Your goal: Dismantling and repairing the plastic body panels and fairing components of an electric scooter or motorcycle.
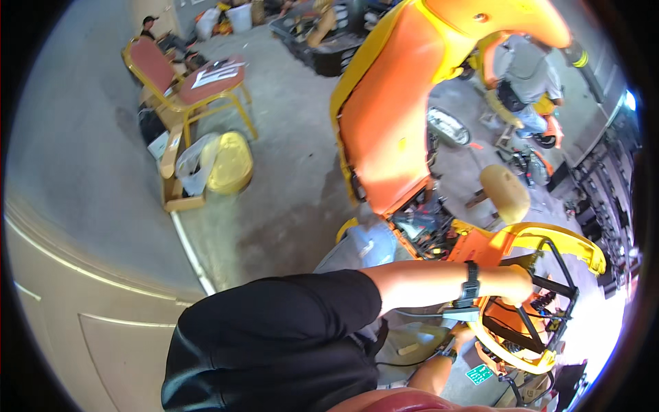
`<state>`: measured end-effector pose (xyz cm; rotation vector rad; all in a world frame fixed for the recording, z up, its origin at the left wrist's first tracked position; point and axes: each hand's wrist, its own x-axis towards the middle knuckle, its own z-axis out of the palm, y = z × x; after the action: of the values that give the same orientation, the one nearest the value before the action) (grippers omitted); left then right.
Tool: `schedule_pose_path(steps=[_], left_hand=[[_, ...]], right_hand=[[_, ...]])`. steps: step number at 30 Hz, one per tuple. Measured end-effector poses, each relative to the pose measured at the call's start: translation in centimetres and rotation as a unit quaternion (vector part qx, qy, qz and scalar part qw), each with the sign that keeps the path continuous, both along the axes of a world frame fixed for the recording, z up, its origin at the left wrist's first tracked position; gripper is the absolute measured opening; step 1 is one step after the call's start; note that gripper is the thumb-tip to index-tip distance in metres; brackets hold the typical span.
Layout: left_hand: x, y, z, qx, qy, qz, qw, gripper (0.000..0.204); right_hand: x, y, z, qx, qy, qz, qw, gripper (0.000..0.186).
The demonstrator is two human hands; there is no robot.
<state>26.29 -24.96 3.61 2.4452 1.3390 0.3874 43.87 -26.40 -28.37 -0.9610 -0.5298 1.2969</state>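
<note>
My left hand [513, 285], below a black-sleeved arm with a dark watch, is closed at the black tubular frame [563, 288] of an orange-and-yellow scooter; what its fingers hold is hidden. My right hand [460, 334] is lower, beside the pale yellow curved trim [498, 350], its fingers partly hidden. An orange panel [473, 244] and a yellow curved piece [583, 250] adjoin the frame. The scooter's long orange body [391, 123] rises ahead of me, with exposed wiring [422, 220] at its near end. A small green plate [479, 374] is below my hands.
A tan padded piece [508, 192] stands right of the scooter. Another person [528, 82] works behind it; someone [154, 38] sits at back left. A red chair [147, 62], cardboard box [182, 202] and yellow bundle [230, 165] line the left wall. Dark parts racks [604, 185] stand right.
</note>
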Motion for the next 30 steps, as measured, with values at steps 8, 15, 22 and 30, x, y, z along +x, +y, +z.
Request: schedule_pose_path(steps=[8,15,22,30], left_hand=[[-2.3,-0.9,1.8,0.049,0.017,-0.049,0.997,0.017],[-2.0,0.0,4.3,-0.03,0.107,-0.096,0.989,0.025],[-2.3,0.6,4.5,0.006,0.133,-0.118,0.984,0.03],[-1.9,-0.3,4.5,0.002,0.139,-0.108,0.984,0.029]], right_hand=[[-2.3,1.2,-0.5,0.004,0.03,-0.036,0.999,0.028],[-3.6,-0.1,1.2,0.016,0.08,-0.072,0.994,0.039],[-6.2,-2.2,7.7,-0.003,0.163,-0.077,0.984,0.044],[-2.1,-0.2,-0.2,0.039,0.176,0.018,0.983,0.036]])
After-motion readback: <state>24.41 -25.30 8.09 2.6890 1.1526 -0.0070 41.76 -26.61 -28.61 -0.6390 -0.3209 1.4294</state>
